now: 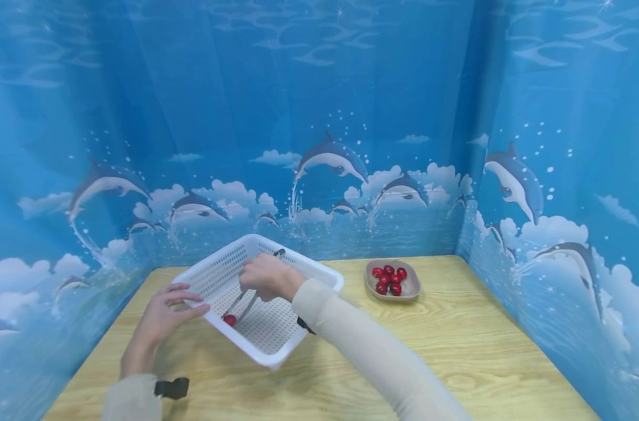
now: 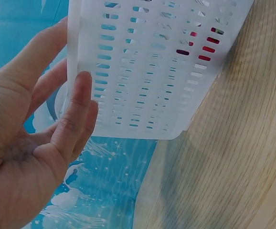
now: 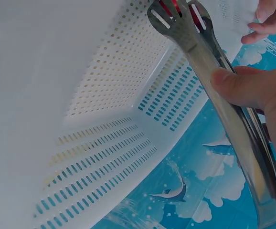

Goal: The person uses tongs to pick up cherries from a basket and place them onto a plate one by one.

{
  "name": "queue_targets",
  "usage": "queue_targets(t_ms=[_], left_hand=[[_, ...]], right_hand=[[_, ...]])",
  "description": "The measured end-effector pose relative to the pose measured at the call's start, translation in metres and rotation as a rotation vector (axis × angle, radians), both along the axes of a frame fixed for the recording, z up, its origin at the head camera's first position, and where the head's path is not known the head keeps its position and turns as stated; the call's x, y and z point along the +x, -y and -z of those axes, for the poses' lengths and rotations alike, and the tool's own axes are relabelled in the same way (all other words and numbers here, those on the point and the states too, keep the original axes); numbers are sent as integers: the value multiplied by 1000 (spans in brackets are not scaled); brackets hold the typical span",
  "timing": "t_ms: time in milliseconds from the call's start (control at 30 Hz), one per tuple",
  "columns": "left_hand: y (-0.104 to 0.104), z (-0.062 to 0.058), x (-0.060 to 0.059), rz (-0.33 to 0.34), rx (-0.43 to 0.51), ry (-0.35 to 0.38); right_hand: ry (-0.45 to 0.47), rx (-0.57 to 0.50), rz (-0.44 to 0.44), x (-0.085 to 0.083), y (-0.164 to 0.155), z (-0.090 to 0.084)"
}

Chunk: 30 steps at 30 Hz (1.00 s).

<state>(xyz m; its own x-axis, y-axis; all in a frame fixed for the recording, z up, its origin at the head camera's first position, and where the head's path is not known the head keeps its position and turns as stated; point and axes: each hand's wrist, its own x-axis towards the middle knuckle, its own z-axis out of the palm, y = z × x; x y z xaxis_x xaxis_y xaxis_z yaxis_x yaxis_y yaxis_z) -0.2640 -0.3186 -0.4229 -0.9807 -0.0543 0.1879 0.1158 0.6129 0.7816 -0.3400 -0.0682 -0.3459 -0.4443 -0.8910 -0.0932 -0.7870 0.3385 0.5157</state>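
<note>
A white plastic basket (image 1: 248,348) with slotted walls stands tilted on the wooden table. My left hand (image 1: 164,316) holds its left rim, fingers and thumb on either side of the wall in the left wrist view. Over the basket, my right hand (image 1: 269,278) grips metal tongs (image 3: 202,59) with slotted ends, thumb pressed along one arm. The tongs' tips reach down to a red cherry (image 1: 229,320) near the basket's left wall. In the right wrist view, red shows between the two slotted ends.
A small beige bowl (image 1: 413,289) with several red cherries (image 1: 395,279) sits at the back right of the wooden table (image 1: 456,362). Blue dolphin-printed curtains (image 1: 404,105) enclose the table at the back and both sides.
</note>
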Motion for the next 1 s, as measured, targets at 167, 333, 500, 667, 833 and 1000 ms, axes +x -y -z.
queue_targets(t_ms=[167,333,500,667,833,1000], left_hand=[[1,2,0,-2,-3,4],[1,1,-1,-15,-20,-1],[2,0,-2,-10,-24,20],[1,0,-2,-7,-33,9],[0,-1,-2,-3,-29,8],[0,0,-2,-7,-33,7]], right_hand=[[-20,-26,-23,-2,-5,-3],[-26,-33,-40,-2,-7,-5],[-2,-10,-14,1,1,-7],[-26,18,-10,2,14,-6],[-58,13,-22,2,16,-5],[-57,18,-22,4,14,-5]])
